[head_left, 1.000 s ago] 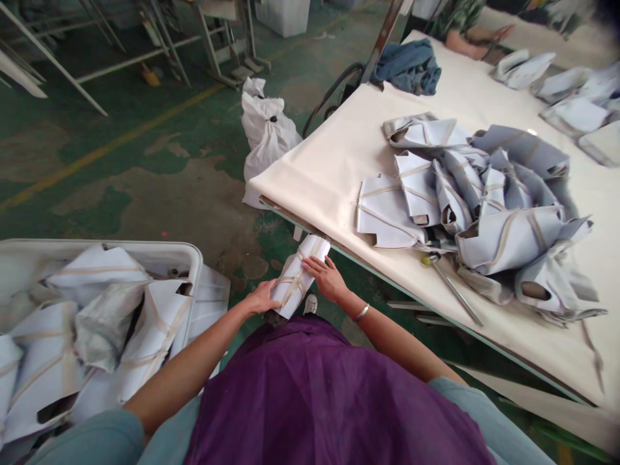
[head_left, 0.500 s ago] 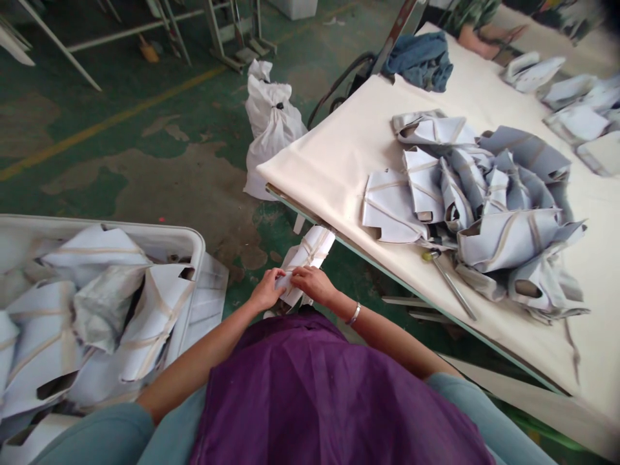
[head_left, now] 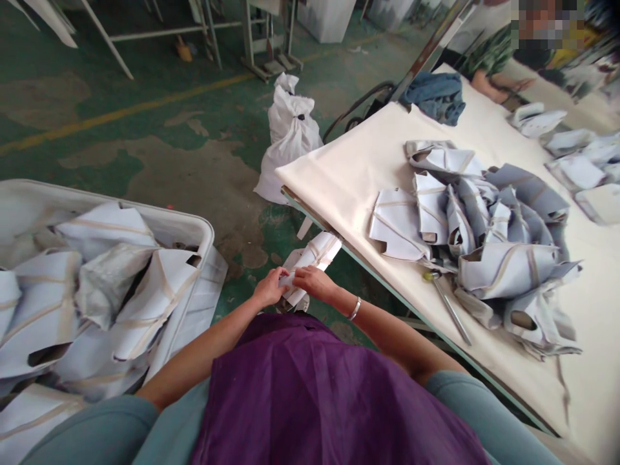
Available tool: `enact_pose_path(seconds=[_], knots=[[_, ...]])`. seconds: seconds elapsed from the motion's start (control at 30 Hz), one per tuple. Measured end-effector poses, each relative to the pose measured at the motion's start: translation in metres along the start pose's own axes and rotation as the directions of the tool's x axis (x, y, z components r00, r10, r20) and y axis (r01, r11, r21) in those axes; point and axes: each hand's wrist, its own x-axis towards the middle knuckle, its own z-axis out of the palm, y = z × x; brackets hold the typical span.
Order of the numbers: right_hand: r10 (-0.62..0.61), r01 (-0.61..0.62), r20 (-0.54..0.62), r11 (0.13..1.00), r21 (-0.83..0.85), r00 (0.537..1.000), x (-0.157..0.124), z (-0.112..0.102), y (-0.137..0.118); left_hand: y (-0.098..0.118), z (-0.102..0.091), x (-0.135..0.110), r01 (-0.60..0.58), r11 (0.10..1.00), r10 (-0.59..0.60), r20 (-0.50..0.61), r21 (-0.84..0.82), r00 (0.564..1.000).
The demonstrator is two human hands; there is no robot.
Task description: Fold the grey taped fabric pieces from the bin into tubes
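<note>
Between my hands is a white sheet-like piece with beige strips (head_left: 321,250), folded or bundled, held in front of my purple apron beside the table edge. My left hand (head_left: 270,287) pinches its near left side with thumb and fingers. My right hand (head_left: 314,283) lies over it from the right, fingers curled onto its surface. Both hands are closed on the piece. A bracelet sits on my right wrist. What lies under my fingers is hidden.
A cream-covered table (head_left: 339,174) on my right bears a heap of similar white pieces (head_left: 508,265), a metal rod-like tool (head_left: 453,310) and blue cloth (head_left: 433,97). A white bin (head_left: 206,236) of pieces stands left. White sacks (head_left: 290,142) stand ahead; a person's arm (head_left: 491,87) rests beyond.
The view has shifted, so the table and bin appear displaced. My hands stay on the white piece, with small finger movements; the left fingers have shifted slightly along its edge.
</note>
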Motion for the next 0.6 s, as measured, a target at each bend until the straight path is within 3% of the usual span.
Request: enact_pose_path(seconds=[0.27, 0.6], knots=[[-0.048, 0.050, 0.032, 0.997, -0.064, 0.998, 0.003, -0.007, -0.001, -0.001, -0.002, 0.000, 0.018, 0.999, -0.018, 0.012, 0.044, 1.000], [-0.046, 0.054, -0.112, 0.996, 0.076, 0.993, -0.005, 0.008, 0.001, -0.001, 0.001, -0.002, 0.058, 0.998, -0.058, 0.005, 0.038, 0.998]])
